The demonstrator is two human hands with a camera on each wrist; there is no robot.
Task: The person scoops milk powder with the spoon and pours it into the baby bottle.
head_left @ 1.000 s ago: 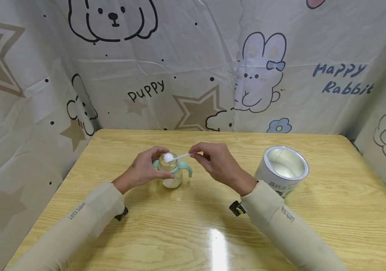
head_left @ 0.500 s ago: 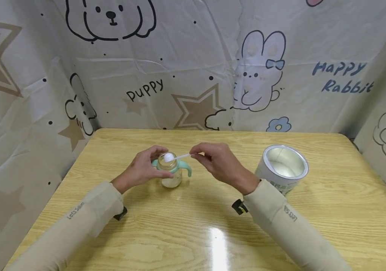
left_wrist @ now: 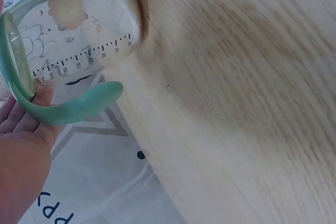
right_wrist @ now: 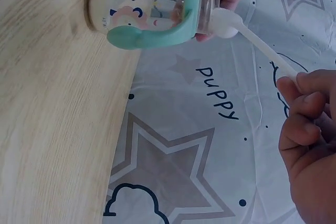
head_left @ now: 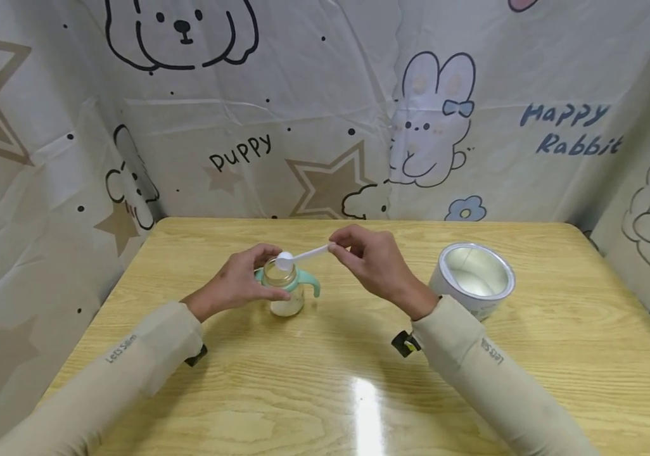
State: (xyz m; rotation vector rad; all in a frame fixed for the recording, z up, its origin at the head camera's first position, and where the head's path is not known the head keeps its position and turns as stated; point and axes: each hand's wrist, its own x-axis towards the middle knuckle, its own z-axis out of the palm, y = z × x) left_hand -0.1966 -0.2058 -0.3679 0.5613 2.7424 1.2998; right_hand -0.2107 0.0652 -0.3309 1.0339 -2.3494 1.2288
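Observation:
A clear baby bottle (head_left: 287,307) with mint-green handles (left_wrist: 79,106) stands uncapped on the table. Pale powder or liquid shows in its bottom in the wrist views. My left hand (head_left: 239,278) grips the bottle around its neck, thumb in front and fingers behind. With thumb and fingertips my right hand (head_left: 373,261) pinches the handle end of a white measuring scoop (head_left: 312,253). The scoop's bowl (right_wrist: 224,23) is right at the bottle's mouth, its handle slanting up to the right.
An open white milk powder can (head_left: 476,278) stands on the wooden table (head_left: 302,392) to the right, beyond the right forearm. A printed cloth (head_left: 325,95) hangs behind the table and at both sides.
My right hand has risen slightly and tilted the scoop, whose handle now slopes more steeply and whose bowl shows its opening. My left hand keeps its grip on the bottle.

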